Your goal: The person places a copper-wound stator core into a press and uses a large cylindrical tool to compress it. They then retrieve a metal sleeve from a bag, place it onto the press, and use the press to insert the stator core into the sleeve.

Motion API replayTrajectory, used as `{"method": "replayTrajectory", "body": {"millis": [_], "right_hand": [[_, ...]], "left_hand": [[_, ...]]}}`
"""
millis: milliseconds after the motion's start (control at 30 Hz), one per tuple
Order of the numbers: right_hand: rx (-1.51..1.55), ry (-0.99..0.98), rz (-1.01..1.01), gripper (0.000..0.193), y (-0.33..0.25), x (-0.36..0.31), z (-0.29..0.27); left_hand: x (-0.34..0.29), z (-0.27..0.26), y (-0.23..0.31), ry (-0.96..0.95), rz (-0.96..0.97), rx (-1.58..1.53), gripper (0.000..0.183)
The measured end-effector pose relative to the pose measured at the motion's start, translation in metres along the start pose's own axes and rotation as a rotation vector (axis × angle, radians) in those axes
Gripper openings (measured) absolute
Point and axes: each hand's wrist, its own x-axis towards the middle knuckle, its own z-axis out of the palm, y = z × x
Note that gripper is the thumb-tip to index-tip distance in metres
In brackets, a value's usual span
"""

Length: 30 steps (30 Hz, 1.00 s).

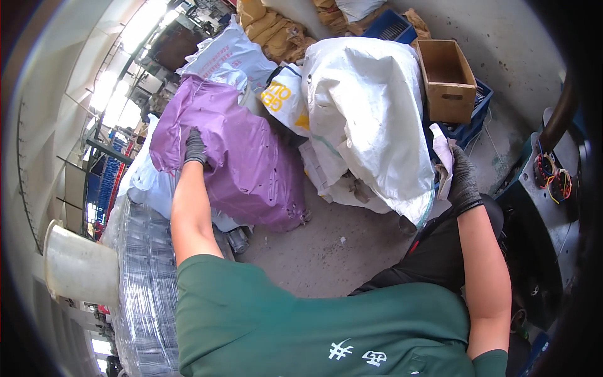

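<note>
Head view: purple plastic sack (pixel 242 160) looks soft, slick, bulky and probably heavy, so take a bunched fold at its top edge; it sits on the concrete floor (pixel 314 251) left of the big white sack (pixel 370 113). Left hand (pixel 194 147), gloved, is clamped on its upper-left fold. Right hand (pixel 463 179), gloved, is closed on a white fabric edge (pixel 443 151) beside the white sack.

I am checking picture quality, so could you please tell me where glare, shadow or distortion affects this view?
Head view: windows at upper left are blown out white; fisheye bends edges near the dark rim; the glossy purple plastic bag under the gloved left hand shows small highlights; the gloved right hand is evenly lit and sharp.
</note>
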Motion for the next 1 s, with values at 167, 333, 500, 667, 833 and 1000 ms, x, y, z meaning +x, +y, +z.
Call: {"method": "replayTrajectory", "body": {"millis": [167,333,500,667,833,1000], "right_hand": [[-0.083,0.132,-0.122,0.034,-0.028,-0.01,-0.054],[-0.091,0.117,-0.087,0.031,-0.022,0.002,-0.052],[-0.193,0.173,-0.123,0.027,-0.028,0.009,-0.09],[-0.158,0.21,-0.238,0.029,-0.045,-0.005,-0.126],[-0.126,0.313,-0.172,0.03,-0.045,-0.024,-0.113],[-0.231,0.236,-0.173,0.027,-0.041,-0.04,-0.106]], "left_hand": [[-0.178,0.142,0.064,-0.223,0.723,0.538,0.028],[-0.236,0.043,0.063,0.005,1.347,1.101,0.017],[-0.252,-0.016,0.064,0.187,1.226,0.475,0.014],[-0.356,-0.008,0.088,-0.282,1.122,-0.242,0.017],[-0.485,0.146,0.015,-1.102,0.771,0.095,0.021],[-0.614,0.303,-0.081,-1.322,0.827,0.376,0.036]]}}
